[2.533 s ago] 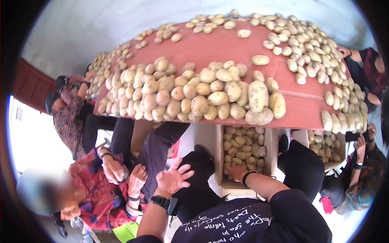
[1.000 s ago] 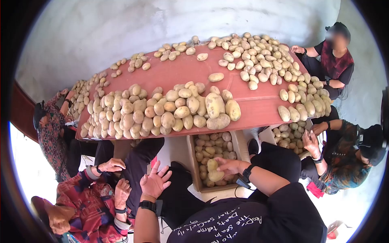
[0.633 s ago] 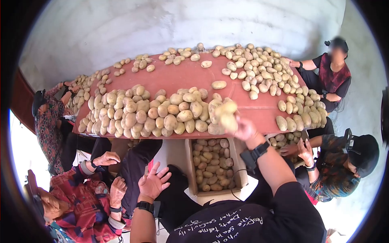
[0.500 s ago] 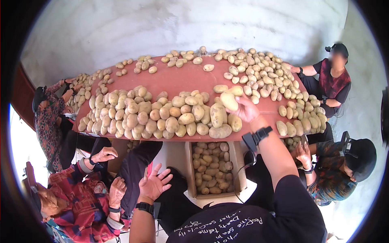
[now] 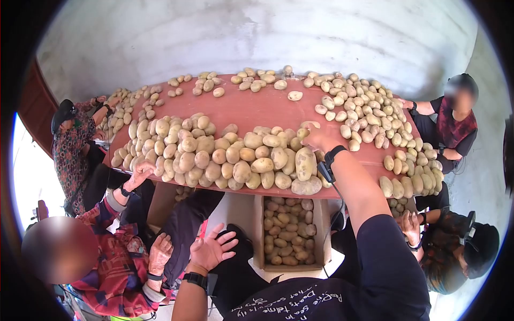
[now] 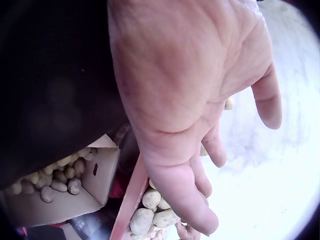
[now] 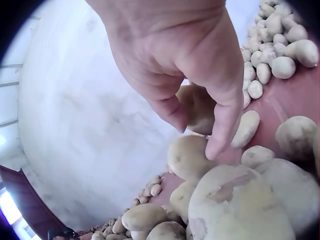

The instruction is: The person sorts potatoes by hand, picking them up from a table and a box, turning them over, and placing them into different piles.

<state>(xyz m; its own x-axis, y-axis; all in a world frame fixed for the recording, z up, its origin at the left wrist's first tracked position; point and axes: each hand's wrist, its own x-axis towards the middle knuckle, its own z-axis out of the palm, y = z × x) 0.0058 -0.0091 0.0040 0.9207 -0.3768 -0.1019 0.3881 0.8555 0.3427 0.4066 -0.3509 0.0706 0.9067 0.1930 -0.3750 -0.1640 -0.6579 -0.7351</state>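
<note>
In the head view my right hand (image 5: 321,139) reaches over the right end of a long potato heap (image 5: 214,160) on the red table. The right wrist view shows a shaded potato (image 7: 200,111) between the thumb and fingers of that hand. Another pale potato (image 7: 187,157) lies just under the thumb tip, at the top of the heap. Large potatoes, one with a brown patch (image 7: 240,205), sit close in front. My left hand (image 5: 214,250) is raised over my lap, palm up, fingers spread and holding nothing; the left wrist view shows its bare palm (image 6: 170,85).
Below the table edge stands a cardboard box (image 5: 258,235) of potatoes between my legs. More potatoes (image 5: 369,109) cover the table's far right. A person in a red patterned shirt (image 5: 118,267) sits at left, another person (image 5: 455,246) at right, others farther along.
My right hand came up from the box with two potatoes, crossed the table edge and now is down at the heap's right end. The left hand stays spread; the head view shifts.
</note>
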